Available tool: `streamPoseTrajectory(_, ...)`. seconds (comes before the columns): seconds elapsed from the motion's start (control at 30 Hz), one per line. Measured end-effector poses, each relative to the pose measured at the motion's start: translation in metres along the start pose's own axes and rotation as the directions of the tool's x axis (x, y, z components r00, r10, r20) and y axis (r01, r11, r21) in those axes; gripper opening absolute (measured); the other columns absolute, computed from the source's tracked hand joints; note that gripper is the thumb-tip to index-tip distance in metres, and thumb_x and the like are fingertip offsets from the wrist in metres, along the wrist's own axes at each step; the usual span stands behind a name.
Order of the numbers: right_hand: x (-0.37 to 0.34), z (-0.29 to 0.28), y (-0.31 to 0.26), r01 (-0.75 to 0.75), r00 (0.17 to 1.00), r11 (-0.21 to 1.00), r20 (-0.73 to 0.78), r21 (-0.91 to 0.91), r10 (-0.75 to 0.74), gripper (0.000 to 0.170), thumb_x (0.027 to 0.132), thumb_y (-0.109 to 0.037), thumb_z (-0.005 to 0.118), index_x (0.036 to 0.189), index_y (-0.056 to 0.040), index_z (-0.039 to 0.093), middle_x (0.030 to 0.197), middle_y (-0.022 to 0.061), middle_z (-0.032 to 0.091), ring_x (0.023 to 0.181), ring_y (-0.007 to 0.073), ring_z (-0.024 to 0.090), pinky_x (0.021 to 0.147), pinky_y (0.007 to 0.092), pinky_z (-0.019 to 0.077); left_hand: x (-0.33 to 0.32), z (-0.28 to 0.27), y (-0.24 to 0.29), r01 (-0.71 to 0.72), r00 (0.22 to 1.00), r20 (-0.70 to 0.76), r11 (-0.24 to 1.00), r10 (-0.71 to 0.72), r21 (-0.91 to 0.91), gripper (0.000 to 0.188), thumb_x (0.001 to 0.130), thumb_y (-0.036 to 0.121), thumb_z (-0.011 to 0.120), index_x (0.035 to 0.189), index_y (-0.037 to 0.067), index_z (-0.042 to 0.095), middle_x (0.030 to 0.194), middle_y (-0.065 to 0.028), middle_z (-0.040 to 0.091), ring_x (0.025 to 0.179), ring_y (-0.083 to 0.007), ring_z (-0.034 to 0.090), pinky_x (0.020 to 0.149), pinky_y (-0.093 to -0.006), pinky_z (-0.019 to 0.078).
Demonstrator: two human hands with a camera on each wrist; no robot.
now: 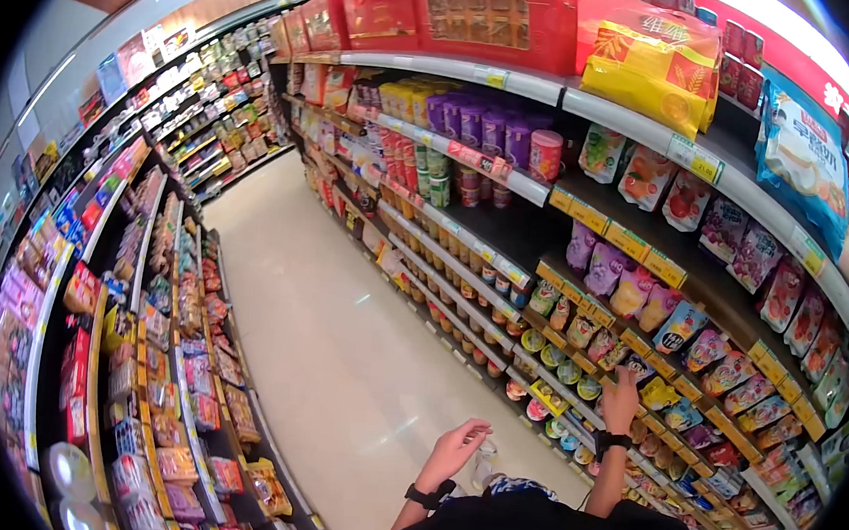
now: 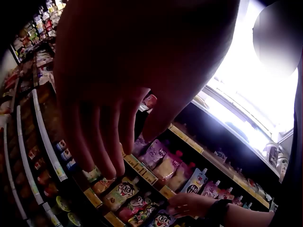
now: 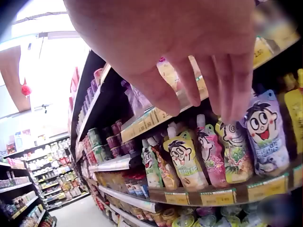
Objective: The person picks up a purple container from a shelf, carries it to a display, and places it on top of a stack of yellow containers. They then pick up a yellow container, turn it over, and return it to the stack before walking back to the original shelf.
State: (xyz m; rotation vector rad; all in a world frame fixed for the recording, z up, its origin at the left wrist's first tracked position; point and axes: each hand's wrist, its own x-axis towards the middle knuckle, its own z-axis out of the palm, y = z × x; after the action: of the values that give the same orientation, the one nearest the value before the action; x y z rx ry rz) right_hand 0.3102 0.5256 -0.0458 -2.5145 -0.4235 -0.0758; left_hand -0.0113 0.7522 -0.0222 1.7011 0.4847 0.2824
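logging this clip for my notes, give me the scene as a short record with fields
place: store aisle
right hand: at the cartoon pouches, fingers pointing down, nothing visibly held; contact unclear
left hand: out over the aisle, nothing visibly held
wrists: a black band on each
just below cartoon pouches: yellow price tags, then lidded cups
above cartoon pouches: purple pouches
top shelf, head view: yellow bag, blue bag to its right
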Motion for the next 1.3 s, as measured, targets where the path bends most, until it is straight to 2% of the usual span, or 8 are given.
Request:
streamPoseTrajectory(0.17,0.042,0.018,-0.013,-0.007,0.993,0.999,-0.119,0.051,0.013,0.045,0.101,-0.014,0.073,0.143,-0.0066,0.06,0.153,0.0252,0.057,0.121,0.0446,0.067,0.093,0.0555,0.0598,0.079,-0.003,0.016,-0.04,0.993,0.111,0.998,0.034,0.048,0.028,0.111,0.018,0.061,0.136,0.006,0.066,0.126,-0.0068,0.078,0.114,-0.0196,0.074,0.098,-0.0346,0.057)
streamPoseTrajectory(0.3,0.068,0.011,-0.02,-0.036,0.996,0.991,-0.077,0.129,0.046,0.038,0.099,-0.015,0.073,0.134,-0.0035,0.065,0.134,0.0228,0.065,0.09,0.0397,0.069,0.078,0.0531,0.0575,0.139,-0.003,0.042,-0.137,0.97,0.22,0.982,0.106,0.131,0.027,0.11,0.018,0.062,0.135,0.007,0.067,0.126,-0.0059,0.078,0.112,-0.0204,0.074,0.096,-0.0351,0.0577)
streamPoseTrajectory(0.47,0.079,0.021,-0.019,-0.039,0.976,0.998,-0.213,0.039,0.046,0.029,0.097,-0.013,0.071,0.126,-0.0064,0.068,0.093,0.0186,0.074,0.083,0.0388,0.071,0.07,0.0508,0.0565,0.209,0.004,0.043,-0.146,0.957,0.268,0.984,0.113,0.106,0.027,0.108,0.015,0.063,0.133,0.007,0.068,0.124,-0.0052,0.078,0.109,-0.0191,0.074,0.093,-0.0342,0.0576)
streamPoseTrajectory(0.57,0.073,0.007,-0.038,-0.065,0.978,0.989,-0.19,0.134,0.09,0.024,0.094,-0.015,0.073,0.116,-0.0075,0.07,0.108,0.0194,0.074,0.094,0.041,0.073,0.079,0.0521,0.0576,0.238,0.003,0.042,-0.116,0.942,0.326,0.989,0.08,0.09,0.029,0.107,0.012,0.063,0.135,0.007,0.067,0.125,-0.0051,0.078,0.111,-0.0173,0.073,0.095,-0.0332,0.0564)
streamPoseTrajectory(0.87,0.102,0.081,-0.113,0.034,0.998,0.941,0.032,0.338,-0.048,0.021,0.092,-0.015,0.071,0.111,-0.0068,0.072,0.093,0.0158,0.076,0.086,0.0339,0.076,0.074,0.0447,0.0583,0.338,-0.035,0.014,-0.099,0.909,0.409,0.995,0.082,0.021,0.029,0.109,0.011,0.061,0.136,0.004,0.066,0.129,-0.0062,0.076,0.114,-0.018,0.072,0.1,-0.0334,0.0549)
streamPoseTrajectory(1.1,0.191,0.157,-0.249,0.37,0.856,0.851,0.22,0.372,-0.468,0.026,0.097,-0.026,0.07,0.118,-0.0115,0.071,0.101,0.0156,0.076,0.096,0.0384,0.074,0.079,0.0499,0.0589,0.423,-0.128,-0.005,-0.083,0.971,0.225,0.997,0.081,0.002,0.03,0.107,0.012,0.064,0.136,0.006,0.067,0.123,-0.0067,0.076,0.107,-0.0182,0.073,0.092,-0.0336,0.0581)
streamPoseTrajectory(1.2,0.234,0.173,-0.311,0.376,0.841,0.865,0.268,0.332,-0.469,0.028,0.099,-0.024,0.068,0.124,-0.0117,0.069,0.111,0.0128,0.076,0.093,0.0366,0.076,0.079,0.049,0.059,0.472,-0.17,0.006,-0.098,0.986,0.134,0.995,0.097,0.002,0.037,0.105,0.007,0.063,0.142,0.006,0.063,0.133,-0.0088,0.072,0.114,-0.0206,0.071,0.09,-0.0349,0.0583)
streamPoseTrajectory(1.3,0.273,0.195,-0.36,0.406,0.883,0.854,0.1,0.325,-0.458,0.031,0.1,-0.024,0.069,0.128,-0.0115,0.067,0.119,0.0133,0.075,0.099,0.0385,0.074,0.082,0.0494,0.0591,0.512,-0.205,0.04,-0.171,0.985,0.014,0.985,0.17,0.028,0.043,0.103,0.004,0.064,0.146,0.005,0.058,0.142,-0.0122,0.066,0.12,-0.0234,0.068,0.092,-0.0359,0.0585)
